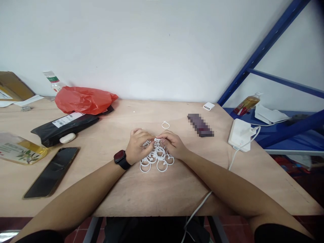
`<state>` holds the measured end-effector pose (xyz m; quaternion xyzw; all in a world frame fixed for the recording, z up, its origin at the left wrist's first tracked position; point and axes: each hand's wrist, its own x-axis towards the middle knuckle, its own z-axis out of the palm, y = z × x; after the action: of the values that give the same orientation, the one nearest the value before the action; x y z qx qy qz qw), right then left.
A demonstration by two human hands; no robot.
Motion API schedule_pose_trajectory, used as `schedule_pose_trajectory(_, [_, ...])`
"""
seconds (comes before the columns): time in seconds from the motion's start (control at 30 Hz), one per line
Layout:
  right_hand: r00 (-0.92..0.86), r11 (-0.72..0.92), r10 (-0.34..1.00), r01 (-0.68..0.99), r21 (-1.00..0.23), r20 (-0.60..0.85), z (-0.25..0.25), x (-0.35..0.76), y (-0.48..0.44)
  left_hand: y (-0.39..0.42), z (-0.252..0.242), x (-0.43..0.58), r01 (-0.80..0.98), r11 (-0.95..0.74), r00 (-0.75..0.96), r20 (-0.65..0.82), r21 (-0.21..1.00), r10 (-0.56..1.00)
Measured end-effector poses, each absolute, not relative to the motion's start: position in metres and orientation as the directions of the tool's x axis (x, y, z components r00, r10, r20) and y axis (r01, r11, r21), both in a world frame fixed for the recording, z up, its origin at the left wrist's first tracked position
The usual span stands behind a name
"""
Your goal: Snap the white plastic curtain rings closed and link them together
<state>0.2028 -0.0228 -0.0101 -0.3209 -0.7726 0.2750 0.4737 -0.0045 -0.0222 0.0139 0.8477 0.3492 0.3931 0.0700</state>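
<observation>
A pile of thin white rings (160,153) with small knobs lies on the wooden table (141,195). Over the pile's left back side is my left hand (140,145), its thumb and fingers pinched on a white ring. From the right, my right hand (174,143) pinches the same small white piece (157,139), fingertips almost touching those of my left hand. Part of that piece is covered by my fingers. A single white ring (165,125) lies apart, just behind my hands.
Left are a red bag (86,99), black package (68,125), white case (67,138), phone (52,172) and oil bottle (21,148). Right are a blurred dark object (200,125), small white hub (208,106) and white power strip (239,134), its cable passing under my right forearm.
</observation>
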Motion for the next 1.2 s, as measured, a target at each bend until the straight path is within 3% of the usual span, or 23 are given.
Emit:
schedule_pose_trajectory(0.7, [-0.448, 0.683, 0.712, 0.265, -0.681, 0.540, -0.007, 0.200, -0.027, -0.020, 0.014, -0.007, 0.565, -0.708, 0.414, 0.598, 0.423, 0.687])
schedule_pose_trajectory(0.83, [-0.263, 0.620, 0.785, 0.356, -0.699, 0.561, -0.010, 0.200, -0.024, -0.017, 0.009, -0.008, 0.618, -0.631, 0.344, 0.561, 0.469, 0.753])
schedule_pose_trajectory(1.03, [0.087, 0.375, 0.879, 0.481, -0.792, 0.469, -0.020, 0.217, 0.002, -0.010, 0.003, -0.011, 0.705, -0.543, 0.354, 0.438, 0.455, 0.826])
schedule_pose_trajectory(1.2, [0.065, 0.313, 0.911, 0.538, -0.783, 0.408, -0.026, 0.224, 0.011, -0.008, 0.000, -0.010, 0.748, -0.530, 0.415, 0.342, 0.400, 0.843])
